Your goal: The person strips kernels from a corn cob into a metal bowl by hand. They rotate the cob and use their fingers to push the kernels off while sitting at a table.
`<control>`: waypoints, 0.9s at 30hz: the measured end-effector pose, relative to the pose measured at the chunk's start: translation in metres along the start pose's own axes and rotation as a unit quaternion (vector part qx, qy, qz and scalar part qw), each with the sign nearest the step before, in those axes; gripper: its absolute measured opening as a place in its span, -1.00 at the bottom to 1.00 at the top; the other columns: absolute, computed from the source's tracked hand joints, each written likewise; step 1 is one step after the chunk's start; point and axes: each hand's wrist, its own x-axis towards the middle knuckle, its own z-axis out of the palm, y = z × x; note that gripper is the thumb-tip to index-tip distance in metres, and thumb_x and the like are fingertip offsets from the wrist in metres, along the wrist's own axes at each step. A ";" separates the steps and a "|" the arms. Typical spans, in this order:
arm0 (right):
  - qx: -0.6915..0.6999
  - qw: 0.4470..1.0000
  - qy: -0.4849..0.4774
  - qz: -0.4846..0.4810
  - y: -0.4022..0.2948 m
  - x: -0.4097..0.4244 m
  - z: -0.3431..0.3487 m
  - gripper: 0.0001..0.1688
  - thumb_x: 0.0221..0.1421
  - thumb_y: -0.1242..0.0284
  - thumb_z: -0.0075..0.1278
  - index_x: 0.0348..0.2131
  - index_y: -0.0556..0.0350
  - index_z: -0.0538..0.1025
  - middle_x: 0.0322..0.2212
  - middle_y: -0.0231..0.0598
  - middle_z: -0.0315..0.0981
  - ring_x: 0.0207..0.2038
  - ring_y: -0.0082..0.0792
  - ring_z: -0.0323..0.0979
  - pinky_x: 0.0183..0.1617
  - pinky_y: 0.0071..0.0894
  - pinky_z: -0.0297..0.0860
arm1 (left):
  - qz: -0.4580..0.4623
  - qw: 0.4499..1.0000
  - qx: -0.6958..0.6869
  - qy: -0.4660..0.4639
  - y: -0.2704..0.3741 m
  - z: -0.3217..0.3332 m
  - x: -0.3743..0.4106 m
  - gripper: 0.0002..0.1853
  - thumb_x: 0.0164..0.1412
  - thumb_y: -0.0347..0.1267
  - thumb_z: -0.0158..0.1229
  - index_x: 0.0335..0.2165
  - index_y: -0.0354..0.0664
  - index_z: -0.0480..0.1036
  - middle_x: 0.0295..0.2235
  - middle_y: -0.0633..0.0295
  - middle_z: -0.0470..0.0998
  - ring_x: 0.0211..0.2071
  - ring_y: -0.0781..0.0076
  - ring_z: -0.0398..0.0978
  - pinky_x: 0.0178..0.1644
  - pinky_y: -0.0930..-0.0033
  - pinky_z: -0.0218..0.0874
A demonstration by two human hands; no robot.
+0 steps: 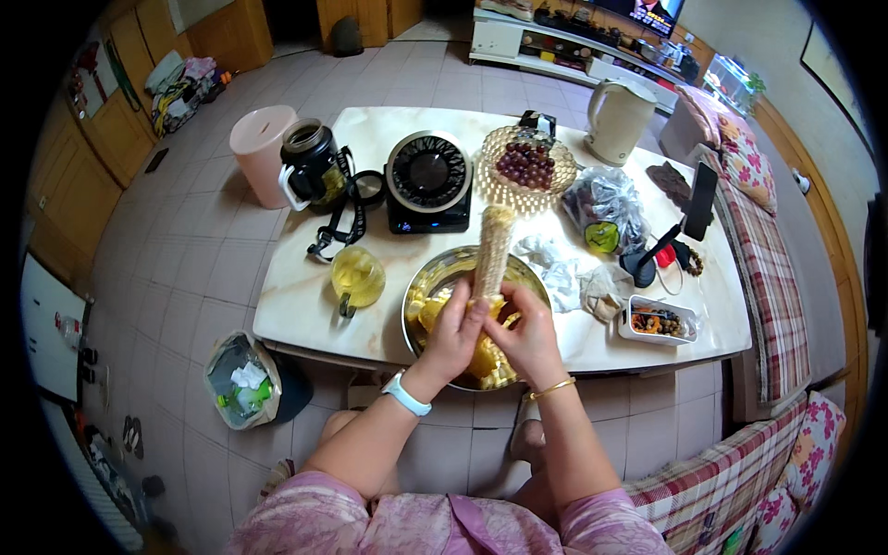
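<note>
A mostly stripped corn cob (492, 253) stands upright between my hands, its bare upper length pale and its lower end still yellow with kernels. My left hand (454, 333) grips it from the left. The fingers of my right hand (524, 333) press on the cob's lower part from the right, where kernels remain. Both hands are over a stainless steel bowl (409, 326) at the table's front edge. Inside the bowl lie loose yellow kernels (496, 378) and other yellow corn pieces (430, 314), partly hidden by my hands.
On the marble-patterned table (305, 291) stand a glass mug of yellow drink (357, 277), a dark jar (310, 166), a round black appliance (430, 173), a grape dish (525, 166), a kettle (621, 121), plastic bags (607, 208), a phone on a stand (701, 201) and a bead box (658, 322). A trash bin (243, 381) stands left.
</note>
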 end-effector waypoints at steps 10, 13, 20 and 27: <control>0.153 0.983 -0.018 0.100 -0.003 0.014 0.003 -0.65 0.21 0.50 0.15 -0.03 0.30 0.56 -0.32 -0.30 0.57 -0.40 -0.61 0.47 -0.35 -0.58 0.44 | -0.059 0.992 -0.106 -0.045 0.002 -0.015 -0.001 -0.18 0.24 -0.44 0.01 0.35 -0.45 -0.16 0.27 0.03 0.15 0.27 0.31 0.18 0.35 0.30 0.04; 0.191 0.974 -0.030 0.118 -0.008 0.015 0.007 -0.70 0.30 0.49 0.06 -0.03 0.29 0.56 -0.34 -0.32 0.56 -0.37 -0.60 0.50 -0.35 -0.59 0.48 | -0.044 0.998 -0.054 -0.001 -0.005 -0.017 -0.001 -0.22 0.19 -0.59 0.06 0.33 -0.37 -0.05 0.19 0.08 0.25 0.20 0.36 0.27 0.26 0.33 0.18; 0.212 0.971 -0.031 0.110 -0.005 0.018 0.018 -0.73 0.31 0.49 0.07 -0.06 0.31 0.54 -0.30 -0.33 0.57 -0.31 -0.60 0.51 -0.25 -0.58 0.46 | -0.032 0.993 0.066 0.090 0.000 -0.019 0.000 -0.27 0.13 -0.54 0.21 0.25 -0.35 0.15 0.04 -0.03 0.48 0.07 0.23 0.47 0.15 0.29 0.31; 0.187 0.979 -0.030 0.078 -0.007 0.022 0.026 -0.80 0.38 0.43 -0.04 -0.14 0.22 0.49 -0.46 -0.50 0.40 -0.45 -0.71 0.31 -0.40 -0.68 0.24 | 0.022 0.986 0.115 0.120 -0.008 -0.021 -0.002 -0.24 0.11 -0.45 0.35 0.23 -0.34 0.19 0.06 -0.14 0.47 0.07 -0.01 0.50 0.11 0.19 0.35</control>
